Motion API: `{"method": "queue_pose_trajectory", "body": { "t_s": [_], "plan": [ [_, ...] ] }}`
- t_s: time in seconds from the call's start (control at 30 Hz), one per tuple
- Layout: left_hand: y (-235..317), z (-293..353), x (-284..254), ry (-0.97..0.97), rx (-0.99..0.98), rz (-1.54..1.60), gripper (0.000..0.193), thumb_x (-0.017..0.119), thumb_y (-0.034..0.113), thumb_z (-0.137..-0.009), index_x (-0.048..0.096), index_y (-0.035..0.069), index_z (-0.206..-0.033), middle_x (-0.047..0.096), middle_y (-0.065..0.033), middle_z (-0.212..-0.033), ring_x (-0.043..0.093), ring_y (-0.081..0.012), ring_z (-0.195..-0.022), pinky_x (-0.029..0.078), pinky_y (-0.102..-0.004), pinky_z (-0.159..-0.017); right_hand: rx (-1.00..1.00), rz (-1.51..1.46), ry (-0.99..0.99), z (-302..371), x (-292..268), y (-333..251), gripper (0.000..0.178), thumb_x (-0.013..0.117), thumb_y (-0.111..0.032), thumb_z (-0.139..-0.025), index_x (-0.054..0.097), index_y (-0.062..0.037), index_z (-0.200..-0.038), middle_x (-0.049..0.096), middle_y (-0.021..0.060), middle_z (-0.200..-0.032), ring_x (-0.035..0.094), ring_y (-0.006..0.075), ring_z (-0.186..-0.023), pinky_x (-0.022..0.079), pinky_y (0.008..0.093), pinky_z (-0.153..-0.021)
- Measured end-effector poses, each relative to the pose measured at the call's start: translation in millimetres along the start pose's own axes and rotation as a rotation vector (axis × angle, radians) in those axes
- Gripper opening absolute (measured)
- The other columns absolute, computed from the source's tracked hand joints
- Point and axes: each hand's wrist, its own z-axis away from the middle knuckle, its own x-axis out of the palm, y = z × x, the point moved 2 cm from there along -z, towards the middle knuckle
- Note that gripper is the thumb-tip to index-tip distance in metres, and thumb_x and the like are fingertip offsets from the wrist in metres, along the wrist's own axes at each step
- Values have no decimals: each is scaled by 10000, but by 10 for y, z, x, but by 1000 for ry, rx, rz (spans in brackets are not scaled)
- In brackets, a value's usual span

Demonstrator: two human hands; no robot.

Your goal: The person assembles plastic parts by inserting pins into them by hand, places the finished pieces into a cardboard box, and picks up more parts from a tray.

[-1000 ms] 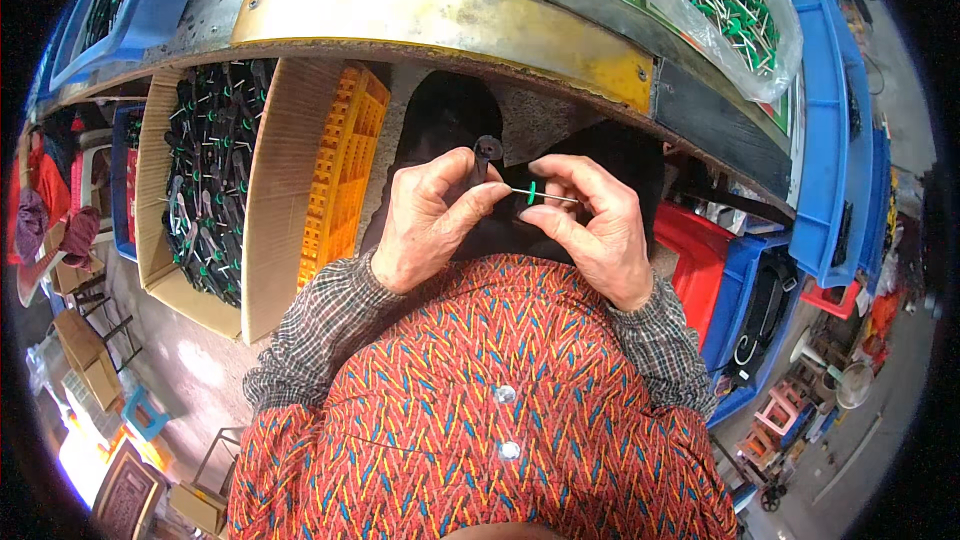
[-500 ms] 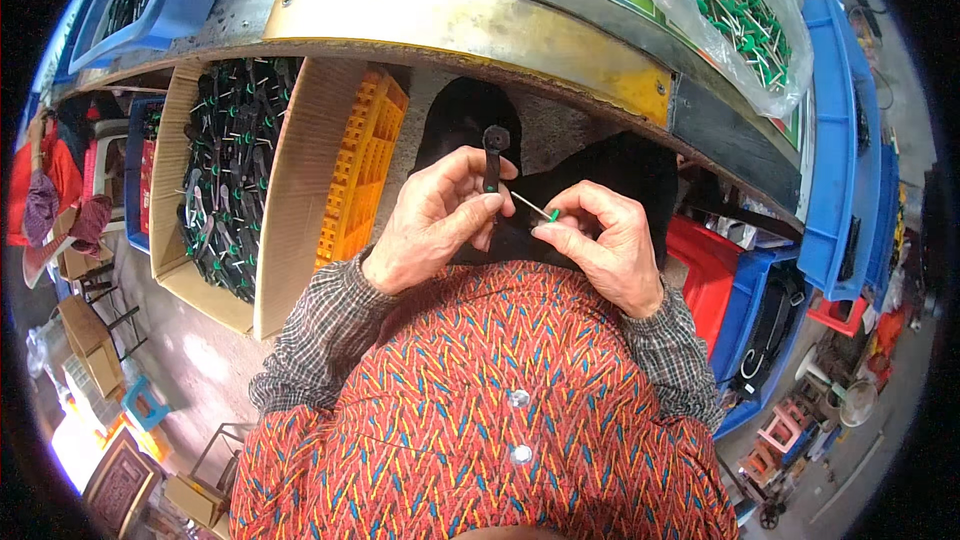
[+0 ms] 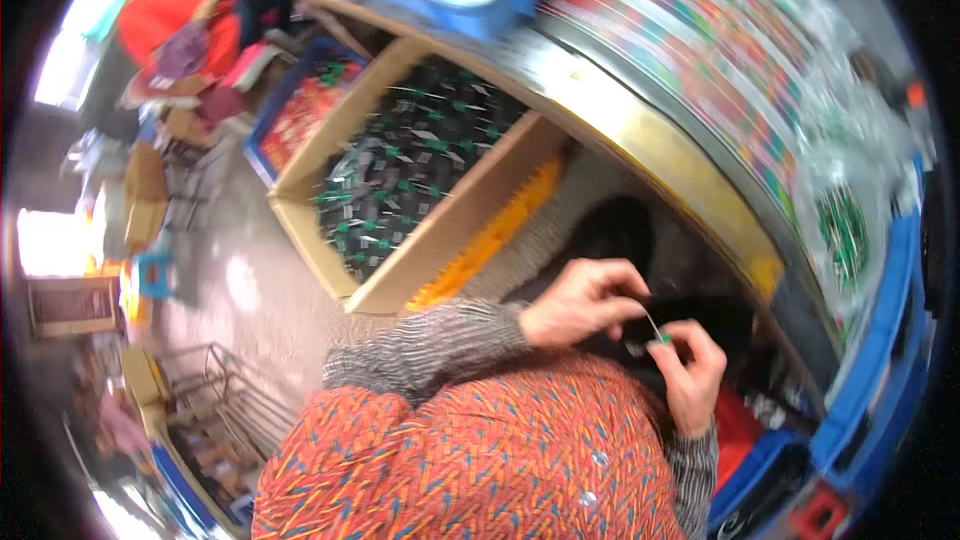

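Observation:
Over my lap, my left hand (image 3: 590,308) is closed in a pinch. The small black plastic part it held half a second earlier is lost against the dark trousers and motion blur. My right hand (image 3: 694,372) pinches the green head of a thin metal pin (image 3: 654,326) between thumb and forefinger. The pin's shaft slants up to my left fingertips; whether its tip is inside the black part cannot be seen.
An open cardboard box (image 3: 312,245) full of black parts with green-headed pins stands left, beside an orange crate (image 3: 490,235). A blue tray (image 3: 440,12) sits on the bench (image 3: 650,165). A clear bag of green-headed pins (image 3: 842,240) lies on its right end.
The view has swung left, shifting my hands right and lower in the picture and showing more of the box. Both hands stay close together, the green-headed pin still in the right.

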Motion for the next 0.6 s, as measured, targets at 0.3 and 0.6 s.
{"method": "queue_pose_trajectory", "body": {
  "t_s": [0.3,0.6],
  "plan": [
    [66,86,-40,5,145,-88,158,630,104,-870,592,-14,-968,610,-24,-766,554,-54,-567,459,-207,-519,65,-96,-6,73,22,128,107,672,-45,-777,588,7,-817,516,-21,-690,438,41,-594,345,194,-528],
    [99,86,-64,16,217,-115,164,640,93,-862,589,-25,-966,548,-40,-852,569,-76,-583,466,-214,-504,8,-96,9,71,7,109,113,679,-65,-796,593,-11,-845,510,-40,-663,417,18,-535,316,175,-472]
  ]
}}
